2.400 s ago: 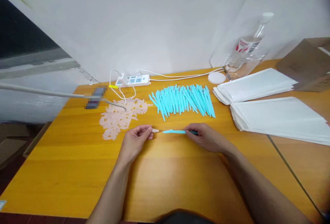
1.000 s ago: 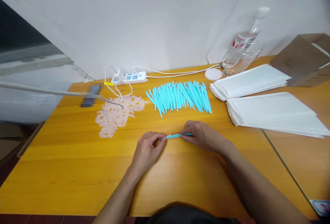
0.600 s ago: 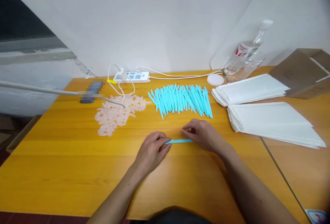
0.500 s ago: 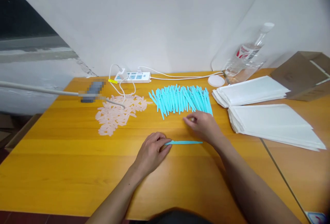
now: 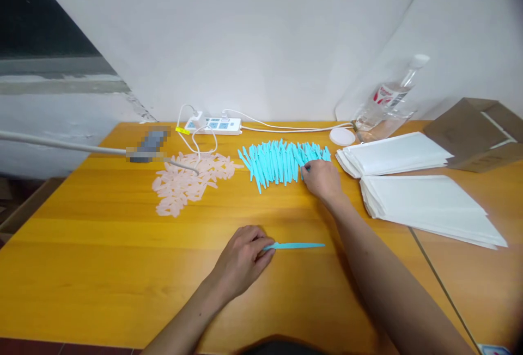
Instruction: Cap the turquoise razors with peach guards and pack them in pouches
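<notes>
Low over the table, my left hand (image 5: 245,255) is closed, thumb and fingers pinching the left end of a slim turquoise stick (image 5: 300,245). Shaped like an eyebrow razor, the stick points right, its tapered end free. Farther back lies a pile of similar turquoise sticks (image 5: 272,163), mostly side by side. My right hand (image 5: 323,179) is at the pile's right part, fingers bent and pinched at the near ends of sticks; the hand hides exactly what they grip. Left of that pile, many small pale pink plastic pieces (image 5: 180,185) are spread out.
A white power strip (image 5: 220,125) with cables lies along the wall. A grey cable or rod (image 5: 81,147) crosses above the pink pieces, near a blurred dark object (image 5: 149,145). At right are white envelopes (image 5: 420,197), a round white lid (image 5: 342,136), a plastic bottle (image 5: 386,96) and a cardboard box (image 5: 476,134).
My right hand has moved from the front of the turquoise pile onto its right part, fingers now among the sticks. My left hand keeps its hold; the view has shifted slightly.
</notes>
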The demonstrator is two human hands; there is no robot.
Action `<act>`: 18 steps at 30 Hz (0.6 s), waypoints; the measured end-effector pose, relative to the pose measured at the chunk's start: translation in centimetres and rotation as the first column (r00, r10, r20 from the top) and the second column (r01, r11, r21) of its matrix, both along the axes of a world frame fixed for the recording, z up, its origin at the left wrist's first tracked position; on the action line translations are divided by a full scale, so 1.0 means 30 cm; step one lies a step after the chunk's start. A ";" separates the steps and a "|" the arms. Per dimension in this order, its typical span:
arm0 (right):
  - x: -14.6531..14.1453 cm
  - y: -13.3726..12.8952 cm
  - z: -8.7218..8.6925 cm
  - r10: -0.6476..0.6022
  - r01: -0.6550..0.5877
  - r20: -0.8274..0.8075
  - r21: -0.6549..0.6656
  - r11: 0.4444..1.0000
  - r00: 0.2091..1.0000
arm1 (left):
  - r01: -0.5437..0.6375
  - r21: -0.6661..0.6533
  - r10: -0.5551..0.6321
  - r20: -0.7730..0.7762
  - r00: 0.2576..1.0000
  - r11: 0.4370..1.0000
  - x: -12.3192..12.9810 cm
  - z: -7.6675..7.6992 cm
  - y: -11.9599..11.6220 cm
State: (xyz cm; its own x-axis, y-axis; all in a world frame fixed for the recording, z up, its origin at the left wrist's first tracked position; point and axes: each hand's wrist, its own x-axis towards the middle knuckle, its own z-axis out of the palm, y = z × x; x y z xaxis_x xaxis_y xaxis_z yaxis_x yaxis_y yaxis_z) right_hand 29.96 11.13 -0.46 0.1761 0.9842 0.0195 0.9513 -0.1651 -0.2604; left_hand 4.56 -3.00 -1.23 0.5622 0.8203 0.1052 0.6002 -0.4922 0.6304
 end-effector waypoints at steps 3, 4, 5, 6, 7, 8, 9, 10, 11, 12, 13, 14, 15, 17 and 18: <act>0.002 0.007 0.006 0.000 0.001 -0.032 0.013 1.000 0.999 | 0.018 -0.021 -0.018 -0.005 1.000 1.000 -0.006 0.001 -0.038; 0.004 0.008 0.012 0.001 0.000 -0.049 0.016 1.000 0.999 | 0.025 -0.031 -0.025 -0.005 1.000 0.999 -0.006 0.002 -0.052; 0.007 0.006 0.019 0.001 0.000 -0.062 0.019 1.000 0.998 | 0.031 -0.040 -0.031 -0.003 1.000 0.999 -0.007 0.004 -0.065; 0.010 0.000 0.028 0.003 -0.001 -0.085 0.030 1.000 0.996 | 0.038 -0.046 -0.038 0.001 0.999 0.998 -0.009 0.007 -0.075; 0.012 -0.012 0.038 0.011 -0.004 -0.127 0.052 0.999 0.992 | 0.044 -0.051 -0.043 0.007 0.999 0.998 -0.014 0.012 -0.080; 0.014 -0.029 0.048 0.022 -0.005 -0.194 0.084 0.996 0.981 | 0.040 -0.053 -0.039 0.018 0.999 0.998 -0.023 0.017 -0.079; 0.013 -0.052 0.056 0.040 -0.006 -0.290 0.118 0.993 0.956 | 0.021 -0.053 -0.019 0.032 0.999 0.998 -0.037 0.022 -0.069; 0.011 -0.080 0.062 0.070 -0.011 -0.416 0.143 0.990 0.907 | -0.018 -0.050 0.020 0.042 0.999 0.999 -0.059 0.026 -0.051; 0.007 -0.111 0.064 0.099 -0.019 -0.555 0.148 0.989 0.826 | -0.080 -0.036 0.082 0.049 0.995 0.996 -0.089 0.029 -0.024; 0.000 -0.144 0.063 0.123 -0.050 -0.688 0.126 0.991 0.715 | -0.160 -0.011 0.161 0.044 0.986 0.987 -0.124 0.031 0.011; -0.009 -0.177 0.058 0.129 -0.103 -0.793 0.085 0.991 0.596 | -0.253 0.031 0.252 0.028 0.967 0.967 -0.164 0.030 0.053; -0.019 -0.209 0.050 0.119 -0.164 -0.859 0.042 0.986 0.499 | -0.348 0.115 0.349 0.008 0.937 0.931 -0.205 0.028 0.100; -0.030 -0.237 0.039 0.107 -0.226 -0.890 0.005 0.974 0.442 | -0.414 0.206 0.430 -0.043 0.902 0.887 -0.245 0.023 0.148; -0.051 -0.281 0.014 0.113 -0.309 -0.887 -0.035 0.950 0.448 | -0.420 0.358 0.492 -0.139 0.859 0.834 -0.308 0.012 0.238; -0.060 -0.296 0.002 0.140 -0.332 -0.864 -0.034 0.943 0.483 | -0.385 0.398 0.487 -0.195 0.851 0.833 -0.328 0.007 0.275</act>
